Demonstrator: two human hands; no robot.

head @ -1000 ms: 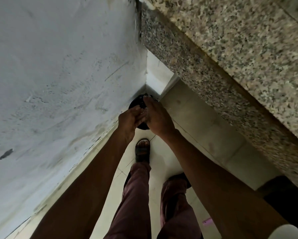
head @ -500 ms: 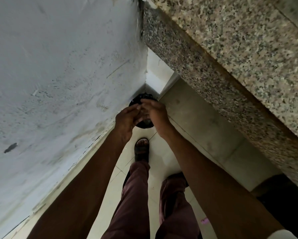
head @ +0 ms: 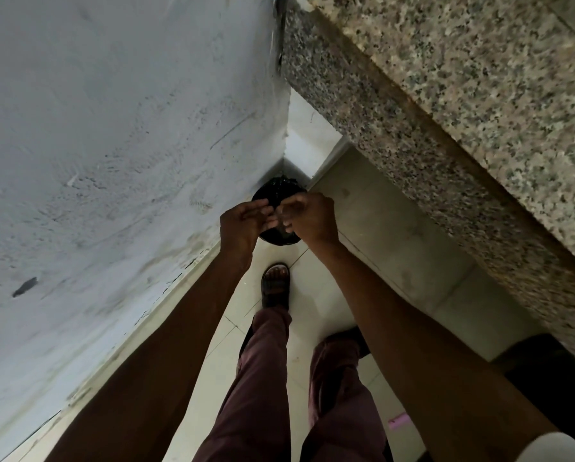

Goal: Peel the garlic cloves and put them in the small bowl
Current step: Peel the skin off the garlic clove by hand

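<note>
Both hands meet over a black bin (head: 272,195) lined with a dark bag, standing in the floor corner. My right hand (head: 309,216) has its fingers curled and pinches a small pale piece (head: 284,217), which looks like a garlic clove or its skin. My left hand (head: 242,225) reaches in from the left, and its fingertips and thumb pinch the same piece. The piece is too small and blurred to identify for certain. No small bowl is in view.
A white plastered wall (head: 112,145) runs along the left. A speckled granite counter (head: 462,111) overhangs on the right. Below are pale floor tiles (head: 396,235), my legs in maroon trousers (head: 262,378) and a sandalled foot (head: 276,285) just short of the bin.
My right hand lay over the left one a second ago. The hands have drawn slightly apart, and only the fingertips meet now above the bin.
</note>
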